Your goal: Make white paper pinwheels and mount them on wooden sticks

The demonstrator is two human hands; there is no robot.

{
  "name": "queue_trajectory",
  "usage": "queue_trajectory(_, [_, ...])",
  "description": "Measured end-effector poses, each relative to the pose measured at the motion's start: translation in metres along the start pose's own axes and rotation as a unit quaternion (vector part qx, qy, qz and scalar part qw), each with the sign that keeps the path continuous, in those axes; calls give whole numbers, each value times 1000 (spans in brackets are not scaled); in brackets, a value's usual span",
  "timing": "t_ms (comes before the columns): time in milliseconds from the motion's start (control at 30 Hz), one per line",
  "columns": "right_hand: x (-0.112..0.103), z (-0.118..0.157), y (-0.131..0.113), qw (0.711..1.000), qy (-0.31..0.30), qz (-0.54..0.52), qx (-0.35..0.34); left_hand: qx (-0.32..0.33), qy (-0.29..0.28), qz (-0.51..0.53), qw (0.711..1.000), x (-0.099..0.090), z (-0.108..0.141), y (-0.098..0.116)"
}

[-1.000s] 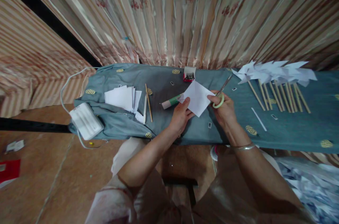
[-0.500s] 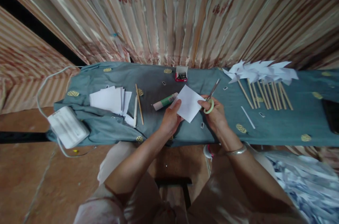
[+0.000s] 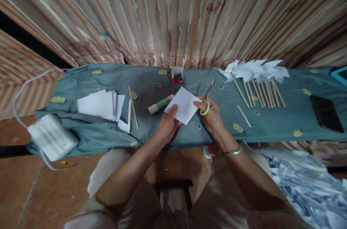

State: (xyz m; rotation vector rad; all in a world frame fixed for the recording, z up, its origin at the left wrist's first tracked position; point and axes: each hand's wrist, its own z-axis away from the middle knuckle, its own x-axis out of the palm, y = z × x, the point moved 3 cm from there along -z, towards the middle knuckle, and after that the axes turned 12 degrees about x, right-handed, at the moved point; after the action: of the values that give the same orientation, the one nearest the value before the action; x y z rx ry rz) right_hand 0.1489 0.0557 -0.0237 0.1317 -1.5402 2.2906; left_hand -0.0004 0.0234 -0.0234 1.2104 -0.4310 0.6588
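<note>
Pinched by its lower left edge, a white square of paper (image 3: 184,105) is in my left hand (image 3: 168,122), thumb on top. My right hand (image 3: 213,116) has scissors (image 3: 206,103) with pale green handles in its grip, blades pointing away from me. The right thumb lies close to the paper's right corner; whether it presses on the paper I cannot tell. Just left of the paper lies a green and white glue stick (image 3: 161,104). Behind it stands an open red box (image 3: 177,76) of small dark pieces.
Paper sheets (image 3: 96,104), a white stick (image 3: 129,115) and a wooden stick (image 3: 133,108) lie left. Paper pinwheels (image 3: 255,71) on wooden sticks lie right, near a paper strip (image 3: 244,116) and a phone (image 3: 326,113). A white corded box (image 3: 52,137) sits at the left end.
The view has swung a little to the right, so the table's contents appear farther left and the phone shows more fully. Both hands keep their hold on the paper and scissors.
</note>
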Motion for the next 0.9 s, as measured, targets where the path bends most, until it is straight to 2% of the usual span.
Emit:
queue_trajectory(133, [1,2,0,999,-16,33,-14,9,12,2,1000,-1,-4,5])
queue_trajectory(267, [1,9,1,994,-61,83,-21,33,37,26,998,-2,-13,16])
queue_trajectory(367, [2,16,3,986,-105,129,6,44,55,45,996,-2,-21,24])
queue_trajectory(567, [7,30,8,962,-191,187,56,31,44,65,996,-4,-29,37])
queue_trajectory(900, [10,43,11,913,-274,284,105,22,48,80,995,3,-28,44])
